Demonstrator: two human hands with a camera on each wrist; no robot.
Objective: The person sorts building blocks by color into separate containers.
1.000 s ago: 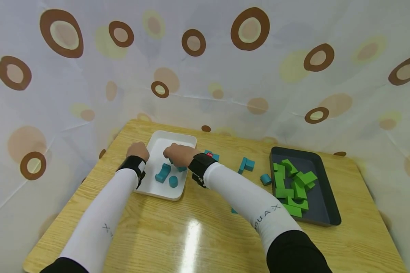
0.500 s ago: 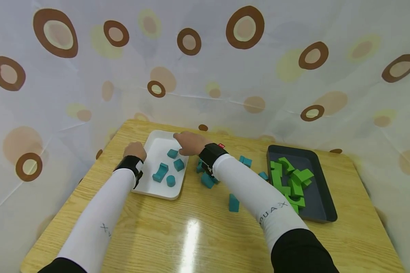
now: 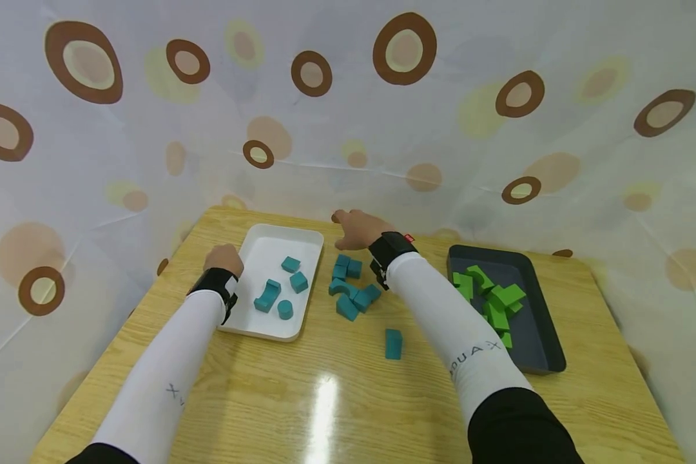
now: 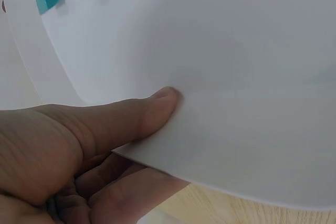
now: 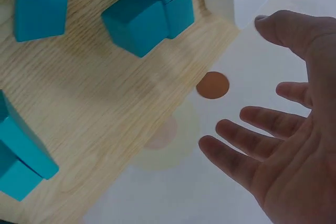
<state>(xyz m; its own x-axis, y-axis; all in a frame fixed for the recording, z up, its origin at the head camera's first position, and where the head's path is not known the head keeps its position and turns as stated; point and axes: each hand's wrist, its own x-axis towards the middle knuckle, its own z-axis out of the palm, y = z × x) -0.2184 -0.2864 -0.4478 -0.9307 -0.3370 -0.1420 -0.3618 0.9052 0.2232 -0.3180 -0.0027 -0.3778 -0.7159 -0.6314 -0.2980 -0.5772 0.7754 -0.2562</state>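
Observation:
My left hand (image 3: 224, 259) grips the left side of a white tray (image 3: 267, 248). In the left wrist view the thumb (image 4: 152, 111) presses on the inner wall and the fingers curl beneath the rim. Several teal blocks lie in the tray, among them a curved block (image 3: 267, 296), a cylinder (image 3: 285, 310) and a cube-like block (image 3: 298, 281). Spread-fingered and holding nothing, my right hand (image 3: 362, 229) hovers near the table's back edge. It is just beyond a cluster of teal blocks (image 3: 348, 308), which also appear in the right wrist view as blocks (image 5: 137, 23).
A dark grey tray (image 3: 536, 348) with several green blocks (image 3: 501, 299) stands on the right, partly behind the right sleeve. One teal block (image 3: 393, 344) lies apart near the middle of the wooden table (image 3: 255, 399). A patterned curtain (image 3: 336, 129) hangs behind.
My right hand has moved from over the white tray rightward and back, and its fingers have spread. A teal block now shows in the tray where that hand was. The left hand keeps its grip.

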